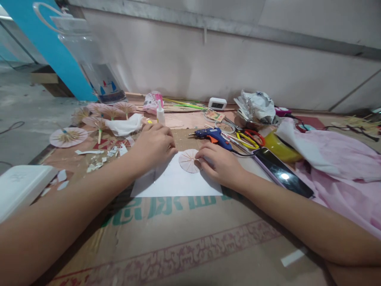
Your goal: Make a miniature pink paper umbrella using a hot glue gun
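A small round paper disc (187, 162), pale pink with thin ribs running out from its middle, lies on a white sheet (178, 184). Over the disc's right edge, my right hand (222, 163) has thumb and forefinger pinched on what looks like a thin stick. My left hand (156, 145) rests at the sheet's upper left, its fingers bent together and the fingertips partly hidden; what they hold, if anything, does not show. Just behind it stands a white glue bottle (160, 115). A blue glue gun (212, 136) lies beyond the disc.
Several small paper parasols (68, 137) stand at the left, near paper scraps (97, 165) and a white box-shaped device (26, 186). To the right are scissors (248, 139), a phone (282, 171) and pink cloth (333, 155). A large clear jug (95, 63) stands behind. Cardboard (178, 238) covers the table.
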### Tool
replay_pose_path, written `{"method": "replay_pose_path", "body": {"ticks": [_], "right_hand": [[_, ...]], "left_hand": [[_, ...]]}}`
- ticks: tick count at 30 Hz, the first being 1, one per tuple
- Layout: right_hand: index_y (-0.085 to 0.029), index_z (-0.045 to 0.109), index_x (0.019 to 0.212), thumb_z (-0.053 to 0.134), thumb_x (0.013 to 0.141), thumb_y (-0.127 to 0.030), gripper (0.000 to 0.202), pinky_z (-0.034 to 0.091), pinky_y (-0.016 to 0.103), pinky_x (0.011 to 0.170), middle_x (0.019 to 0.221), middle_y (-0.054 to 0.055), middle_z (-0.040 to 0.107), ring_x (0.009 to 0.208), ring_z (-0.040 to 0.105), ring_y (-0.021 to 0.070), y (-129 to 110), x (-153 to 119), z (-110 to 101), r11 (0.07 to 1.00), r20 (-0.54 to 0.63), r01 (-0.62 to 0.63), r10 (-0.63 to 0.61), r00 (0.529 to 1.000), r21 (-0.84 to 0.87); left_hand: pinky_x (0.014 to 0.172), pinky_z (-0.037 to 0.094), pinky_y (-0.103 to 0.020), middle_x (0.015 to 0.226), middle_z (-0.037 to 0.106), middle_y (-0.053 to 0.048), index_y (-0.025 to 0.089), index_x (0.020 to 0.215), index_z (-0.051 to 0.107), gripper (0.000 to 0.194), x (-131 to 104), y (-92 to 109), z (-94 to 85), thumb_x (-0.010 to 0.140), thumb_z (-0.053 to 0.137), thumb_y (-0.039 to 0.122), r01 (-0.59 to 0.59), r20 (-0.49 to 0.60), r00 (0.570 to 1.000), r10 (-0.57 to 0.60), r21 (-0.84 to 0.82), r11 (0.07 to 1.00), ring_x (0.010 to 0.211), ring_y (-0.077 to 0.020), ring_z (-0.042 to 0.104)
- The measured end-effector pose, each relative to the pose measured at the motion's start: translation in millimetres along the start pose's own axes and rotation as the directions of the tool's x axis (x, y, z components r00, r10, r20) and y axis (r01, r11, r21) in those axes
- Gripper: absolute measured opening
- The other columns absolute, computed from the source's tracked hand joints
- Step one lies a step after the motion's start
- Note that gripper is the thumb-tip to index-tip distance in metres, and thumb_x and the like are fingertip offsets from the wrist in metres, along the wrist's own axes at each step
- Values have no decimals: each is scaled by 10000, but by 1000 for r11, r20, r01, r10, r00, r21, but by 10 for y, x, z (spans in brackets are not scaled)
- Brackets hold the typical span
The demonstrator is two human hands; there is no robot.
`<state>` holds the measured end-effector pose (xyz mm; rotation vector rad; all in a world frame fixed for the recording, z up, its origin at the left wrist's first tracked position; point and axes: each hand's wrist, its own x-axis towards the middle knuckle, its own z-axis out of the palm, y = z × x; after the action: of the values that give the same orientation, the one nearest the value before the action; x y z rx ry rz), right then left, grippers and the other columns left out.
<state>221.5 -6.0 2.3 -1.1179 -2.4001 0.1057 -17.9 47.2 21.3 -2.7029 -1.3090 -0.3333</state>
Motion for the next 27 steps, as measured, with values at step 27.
{"method": "replay_pose_path", "body": {"ticks": [27], "right_hand": [[-173, 672, 946, 544, 956, -189, 129, 462, 343, 796, 954, 94, 709, 892, 625, 223, 0, 0, 18, 1000, 44, 1, -1, 999, 0]], "left_hand": [[886, 420, -483, 961, 747, -182, 162, 882, 825, 333, 302, 72, -38, 877, 653, 447, 115, 98, 987, -128, 131, 985, 1053, -394, 620]]}}
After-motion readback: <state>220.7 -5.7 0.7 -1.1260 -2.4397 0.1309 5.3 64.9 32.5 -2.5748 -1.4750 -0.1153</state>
